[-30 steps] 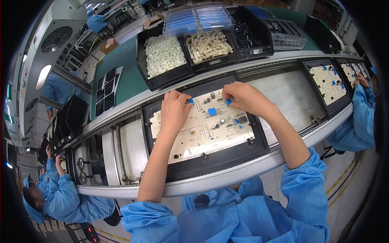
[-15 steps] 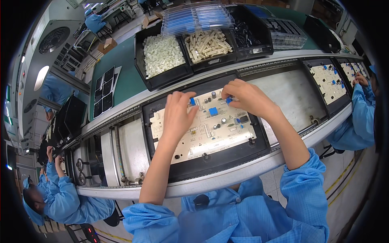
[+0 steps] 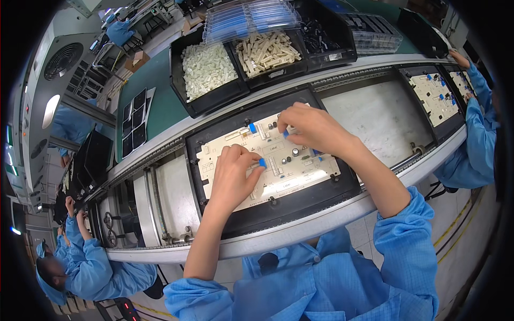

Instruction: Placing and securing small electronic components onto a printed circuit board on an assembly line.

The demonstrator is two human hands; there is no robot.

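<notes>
A cream circuit board (image 3: pixel 292 185) lies in a black frame (image 3: pixel 246 224) on the conveyor in front of me. Above its middle, my left hand (image 3: pixel 234 174) pinches a small blue box-shaped component (image 3: pixel 262 162) between thumb and fingertips. My right hand (image 3: pixel 313 128) is bent over the board's far right part, its fingers closed around another blue component (image 3: pixel 286 133), which they partly hide. Between the hands and toward the far edge, a blue component (image 3: pixel 252 128) stands on the board. Dark round capacitors (image 3: pixel 295 152) and white connectors are also on it.
Beyond the conveyor rail, black bins hold white connectors (image 3: pixel 209 72), beige strip-like parts (image 3: pixel 267 53) and black parts (image 3: pixel 321 40). Clear plastic trays (image 3: pixel 251 21) rest over the bins. More framed boards (image 3: pixel 433 99) sit to the right, beside a co-worker's blue sleeve (image 3: pixel 479 125). Another person (image 3: pixel 91 267) works at left.
My left hand has come nearer from the far-edge blue component, which stays on the board, and holds another blue component. My right hand has shifted left toward the board's middle.
</notes>
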